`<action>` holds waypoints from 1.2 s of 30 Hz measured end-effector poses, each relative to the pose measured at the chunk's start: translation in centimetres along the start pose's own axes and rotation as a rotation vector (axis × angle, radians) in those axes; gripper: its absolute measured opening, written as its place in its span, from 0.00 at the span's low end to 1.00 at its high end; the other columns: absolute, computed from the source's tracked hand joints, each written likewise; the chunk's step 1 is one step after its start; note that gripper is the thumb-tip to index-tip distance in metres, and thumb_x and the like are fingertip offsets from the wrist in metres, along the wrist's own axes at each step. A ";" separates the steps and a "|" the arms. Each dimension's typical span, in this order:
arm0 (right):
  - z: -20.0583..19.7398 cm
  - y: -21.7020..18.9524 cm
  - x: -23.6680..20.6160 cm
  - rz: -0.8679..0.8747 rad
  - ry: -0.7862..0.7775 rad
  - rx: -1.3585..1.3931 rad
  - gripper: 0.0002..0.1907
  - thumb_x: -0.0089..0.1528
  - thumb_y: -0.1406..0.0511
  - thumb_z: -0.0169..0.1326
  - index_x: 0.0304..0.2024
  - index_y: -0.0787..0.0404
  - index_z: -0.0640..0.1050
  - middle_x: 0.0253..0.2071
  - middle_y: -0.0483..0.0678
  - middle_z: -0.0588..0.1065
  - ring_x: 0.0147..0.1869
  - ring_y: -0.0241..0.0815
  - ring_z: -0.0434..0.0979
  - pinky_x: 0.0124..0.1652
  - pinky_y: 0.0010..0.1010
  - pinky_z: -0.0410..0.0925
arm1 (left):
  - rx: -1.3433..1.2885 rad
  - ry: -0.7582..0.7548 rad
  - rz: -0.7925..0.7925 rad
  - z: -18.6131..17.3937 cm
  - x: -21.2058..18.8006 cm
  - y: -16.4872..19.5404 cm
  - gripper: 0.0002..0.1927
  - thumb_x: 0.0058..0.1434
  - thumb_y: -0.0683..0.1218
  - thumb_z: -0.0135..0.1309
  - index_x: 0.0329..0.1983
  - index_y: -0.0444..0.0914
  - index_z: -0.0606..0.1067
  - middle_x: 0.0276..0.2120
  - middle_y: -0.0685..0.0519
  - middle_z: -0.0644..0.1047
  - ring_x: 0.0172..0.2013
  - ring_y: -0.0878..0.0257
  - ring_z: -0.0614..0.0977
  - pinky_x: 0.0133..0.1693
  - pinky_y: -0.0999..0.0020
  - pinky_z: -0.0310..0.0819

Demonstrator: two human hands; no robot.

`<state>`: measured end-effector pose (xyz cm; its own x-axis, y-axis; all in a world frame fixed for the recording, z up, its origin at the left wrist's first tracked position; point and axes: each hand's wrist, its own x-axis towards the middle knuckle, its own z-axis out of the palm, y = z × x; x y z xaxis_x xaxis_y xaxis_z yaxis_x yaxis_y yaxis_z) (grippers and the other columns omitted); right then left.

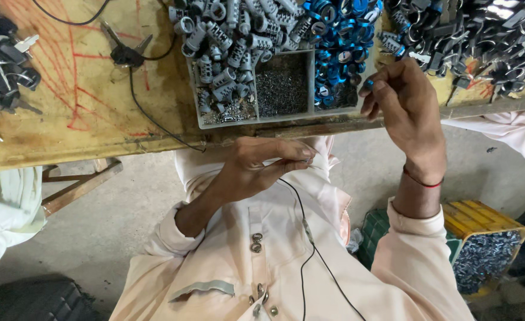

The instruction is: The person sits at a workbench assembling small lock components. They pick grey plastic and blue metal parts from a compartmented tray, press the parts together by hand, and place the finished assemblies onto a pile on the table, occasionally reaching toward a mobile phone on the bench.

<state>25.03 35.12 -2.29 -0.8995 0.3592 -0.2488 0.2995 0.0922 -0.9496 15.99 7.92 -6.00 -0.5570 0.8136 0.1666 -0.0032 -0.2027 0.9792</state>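
So the right hand [408,110] is reaching up toward the right compartment of the grey divided tray [311,116], upper middle of the frame, and its fingertips are pinching one small blue ring [368,85] right at the edge of the blue ring pile [340,41]. That grip is closing tight around the ring, the other fingers curling in.

The left hand [256,169] is hanging just below the surface [66,119] edge, center of the frame, fingers pressing together. It's holding something tiny and pale, but honestly I can't tell what it is.

The tray's left compartment is overflowing with silvery lock cylinders [227,35], and the middle one is holding tiny dark metal bits [282,83]. A key bunch [126,53] on a black cable is lying upper left, with dark metal parts piling up at the far left and upper right. Lower right, a yellow crate [482,238] full of metal pieces is sitting on the floor.
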 end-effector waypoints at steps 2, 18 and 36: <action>-0.2 0.4 0.1 0.045 -0.016 0.087 0.04 0.76 0.71 0.48 0.53 0.66 0.69 0.40 0.48 0.76 0.36 0.35 0.77 0.36 0.25 0.71 | 0.024 -0.007 0.020 0.0 0.1 -0.1 0.10 0.65 0.35 0.62 0.48 0.35 0.79 0.47 0.49 0.84 0.48 0.58 0.88 0.50 0.69 0.85; 3.8 -1.9 -3.6 0.078 -0.340 0.118 0.09 0.68 0.76 0.55 0.51 0.68 0.81 0.43 0.49 0.78 0.40 0.34 0.80 0.40 0.24 0.74 | 0.651 -0.082 0.398 -0.8 1.0 1.1 0.09 0.66 0.38 0.61 0.48 0.34 0.76 0.53 0.44 0.77 0.55 0.50 0.82 0.55 0.58 0.81; 2.2 -3.6 -2.6 -0.069 -0.261 -0.267 0.14 0.67 0.71 0.55 0.55 0.62 0.74 0.41 0.46 0.78 0.40 0.36 0.81 0.38 0.27 0.75 | 0.455 0.161 0.252 0.8 0.0 1.7 0.20 0.61 0.35 0.66 0.55 0.36 0.76 0.47 0.51 0.80 0.46 0.54 0.80 0.49 0.60 0.77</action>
<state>25.57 31.85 1.39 -0.9610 0.0977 -0.2587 0.2765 0.3596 -0.8912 16.65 7.97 -4.25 -0.6145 0.6690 0.4182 0.4869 -0.0956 0.8682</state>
